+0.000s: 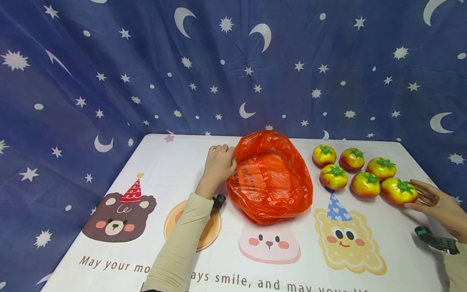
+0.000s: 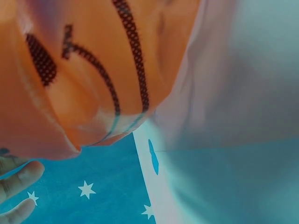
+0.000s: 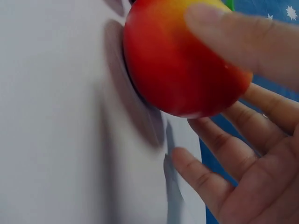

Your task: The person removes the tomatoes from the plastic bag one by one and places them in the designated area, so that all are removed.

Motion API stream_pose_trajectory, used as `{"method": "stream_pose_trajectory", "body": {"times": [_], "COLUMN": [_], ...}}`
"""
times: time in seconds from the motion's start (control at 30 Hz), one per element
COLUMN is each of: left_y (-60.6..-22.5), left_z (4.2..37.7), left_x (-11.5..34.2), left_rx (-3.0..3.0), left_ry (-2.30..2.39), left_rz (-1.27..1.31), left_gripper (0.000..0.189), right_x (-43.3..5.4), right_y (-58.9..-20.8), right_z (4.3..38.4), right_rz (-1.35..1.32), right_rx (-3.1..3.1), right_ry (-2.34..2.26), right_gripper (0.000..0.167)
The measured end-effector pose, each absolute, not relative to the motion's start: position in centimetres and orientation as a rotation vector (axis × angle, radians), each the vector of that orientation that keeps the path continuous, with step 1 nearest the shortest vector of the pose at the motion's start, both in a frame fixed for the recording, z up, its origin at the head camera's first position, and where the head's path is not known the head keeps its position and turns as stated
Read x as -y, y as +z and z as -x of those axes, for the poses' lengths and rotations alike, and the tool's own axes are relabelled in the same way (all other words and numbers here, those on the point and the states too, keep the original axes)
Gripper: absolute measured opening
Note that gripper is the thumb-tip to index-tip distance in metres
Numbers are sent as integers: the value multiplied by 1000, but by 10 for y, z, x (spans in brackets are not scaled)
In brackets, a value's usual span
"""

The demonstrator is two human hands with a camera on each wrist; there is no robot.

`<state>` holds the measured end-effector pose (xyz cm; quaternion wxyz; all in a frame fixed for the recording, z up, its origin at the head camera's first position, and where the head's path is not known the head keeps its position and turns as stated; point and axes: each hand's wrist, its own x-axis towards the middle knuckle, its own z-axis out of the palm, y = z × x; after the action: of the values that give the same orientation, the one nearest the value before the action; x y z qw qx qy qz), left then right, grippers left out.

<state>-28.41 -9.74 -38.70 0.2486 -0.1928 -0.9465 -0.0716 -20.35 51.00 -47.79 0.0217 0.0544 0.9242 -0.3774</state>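
Note:
A red plastic bag (image 1: 270, 182) stands with its mouth spread wide on the white tablecloth. At its left rim, my left hand (image 1: 220, 164) grips the plastic with curled fingers. The bag (image 2: 93, 70) fills the upper left of the left wrist view, where a few fingertips show at the edge. On the right, my right hand (image 1: 435, 202) holds the nearest red-and-yellow toy tomato (image 1: 399, 191) from its right side. In the right wrist view the thumb lies across this tomato (image 3: 182, 65), with fingers on its far side; whether it touches the cloth I cannot tell.
Several more toy tomatoes (image 1: 366, 185) sit in two rows between the bag and my right hand. The tablecloth (image 1: 127, 267) carries printed cartoon faces and lettering. A blue curtain (image 1: 233, 97) with moons and stars hangs behind the table's far edge.

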Motion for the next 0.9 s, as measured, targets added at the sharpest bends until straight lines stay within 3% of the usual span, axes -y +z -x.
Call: {"method": "stream_pose_trajectory", "body": {"times": [0.5, 0.9], "left_y": [-389, -385], "left_z": [286, 284], "left_x": [97, 102], "left_rx": [2532, 2553], "left_ry": [-176, -177], "left_rz": [528, 507], "left_gripper": [20, 17], "right_x": [-538, -524], "right_y": [-486, -447], "right_z": [202, 194], "right_rz": [39, 174], "right_rx": [-2970, -3101], "right_ry": [-1224, -1332], "right_gripper": [86, 83]}}
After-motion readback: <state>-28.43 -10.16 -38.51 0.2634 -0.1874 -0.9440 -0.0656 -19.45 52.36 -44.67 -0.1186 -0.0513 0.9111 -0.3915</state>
